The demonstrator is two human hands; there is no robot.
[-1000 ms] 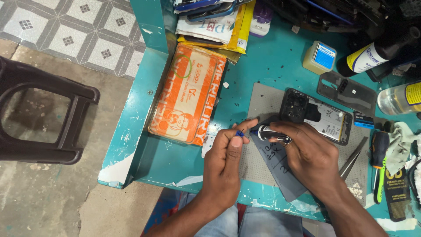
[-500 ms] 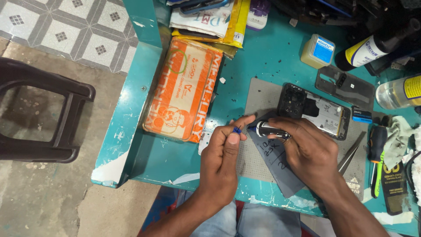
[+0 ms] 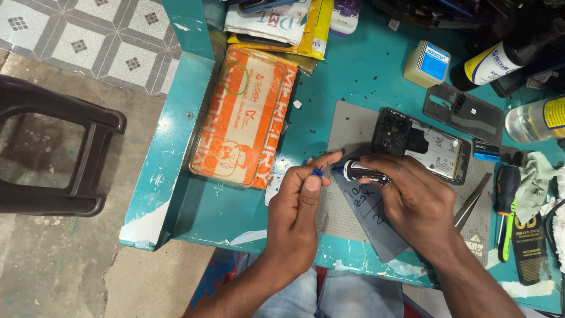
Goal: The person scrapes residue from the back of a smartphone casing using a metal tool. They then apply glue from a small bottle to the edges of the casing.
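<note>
My left hand (image 3: 300,203) pinches one small blue bit (image 3: 318,172); my right hand (image 3: 412,197) fingers grip one screwdriver (image 3: 362,172) beside one opened phone (image 3: 424,146) on the counter (image 3: 359,76).

The scene is viewed by one head-worn camera, aimed steeply down and held close above the teal desk (image 3: 376,76).

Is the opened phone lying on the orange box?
No, the opened phone lies on the grey mat, apart from the orange box to its left.
</note>
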